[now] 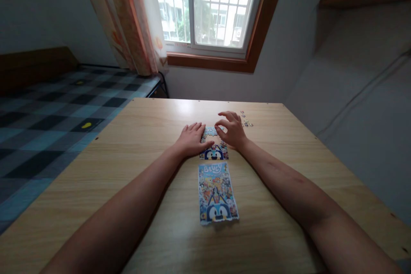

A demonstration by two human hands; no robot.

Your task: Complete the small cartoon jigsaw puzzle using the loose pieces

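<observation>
A partly assembled jigsaw puzzle (214,154) lies on the wooden table, with a gap of bare wood in its middle. A blue cartoon dog face fills its lower part. My left hand (192,139) rests flat along the puzzle's left edge, fingers stretched out and thumb reaching over it. Over the upper right of the puzzle is my right hand (232,129), its thumb and index fingertips drawn together in a pinch and the other fingers curved. Whatever is between those fingertips is too small to make out. Nearer to me lies a creased paper picture (217,192) with the same dog design.
Several loose puzzle pieces (247,123) are scattered beyond my right hand. The table (154,137) reaches toward a wall with a barred window (218,13). A bed with a checked cover (64,107) stands at the left, beside a patterned curtain (131,21).
</observation>
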